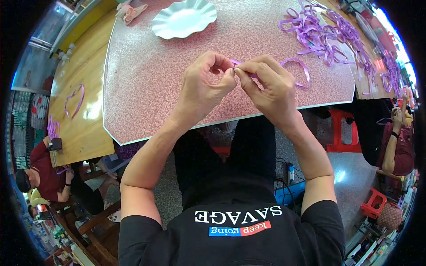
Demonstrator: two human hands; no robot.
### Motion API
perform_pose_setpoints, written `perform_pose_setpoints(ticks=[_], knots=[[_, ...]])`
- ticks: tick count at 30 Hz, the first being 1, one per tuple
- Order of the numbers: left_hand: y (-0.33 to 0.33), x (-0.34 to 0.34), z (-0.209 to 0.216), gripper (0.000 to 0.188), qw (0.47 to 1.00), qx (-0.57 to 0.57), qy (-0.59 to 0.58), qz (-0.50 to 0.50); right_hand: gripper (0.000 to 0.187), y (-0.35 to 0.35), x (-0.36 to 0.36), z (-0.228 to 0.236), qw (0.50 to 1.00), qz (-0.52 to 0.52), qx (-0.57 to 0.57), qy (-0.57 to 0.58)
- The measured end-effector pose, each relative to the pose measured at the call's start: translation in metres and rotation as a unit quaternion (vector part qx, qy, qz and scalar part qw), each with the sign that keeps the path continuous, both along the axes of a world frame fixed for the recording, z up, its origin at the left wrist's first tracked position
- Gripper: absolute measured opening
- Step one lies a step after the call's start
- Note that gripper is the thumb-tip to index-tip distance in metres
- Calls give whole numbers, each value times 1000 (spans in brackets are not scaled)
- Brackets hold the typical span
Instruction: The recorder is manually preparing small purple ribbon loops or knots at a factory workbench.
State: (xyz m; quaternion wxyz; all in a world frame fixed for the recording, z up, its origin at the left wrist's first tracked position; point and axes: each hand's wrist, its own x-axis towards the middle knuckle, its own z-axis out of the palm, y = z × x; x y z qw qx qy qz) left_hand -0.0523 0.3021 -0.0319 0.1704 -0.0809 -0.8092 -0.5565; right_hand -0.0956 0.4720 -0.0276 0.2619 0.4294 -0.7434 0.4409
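Note:
Both my hands meet over the near half of a pink speckled table top (146, 84). A purple ribbon (303, 67) runs between their fingertips, and its loop curves out past the right hand. My left hand (207, 82) pinches the ribbon between thumb and forefinger. My right hand (268, 84) is closed in a pinch on the same ribbon, its fingertips touching those of the left. The exact spot they grip is mostly hidden by the fingers.
A white wavy-rimmed plate (184, 20) stands at the far middle. Purple ribbons (317, 37) lie heaped at far right. A crumpled pale cloth (130, 12) is far left. Another ribbon loop (74, 101) rests on the wooden table (84, 128). People sit at both sides; red stools (344, 131) stand right.

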Motion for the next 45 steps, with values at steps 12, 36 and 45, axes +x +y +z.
perform_pose_setpoints(ticks=[12,36,45], knots=[[0,-2,4,11,977,-107,180,44,18,0,9,2,892,77,-112,-432],[15,-10,-11,11,977,96,177,65,15,-16,11,-1,716,174,-301,-606],[5,-7,0,18,985,-12,173,16,17,-12,10,2,806,119,-230,-532]])
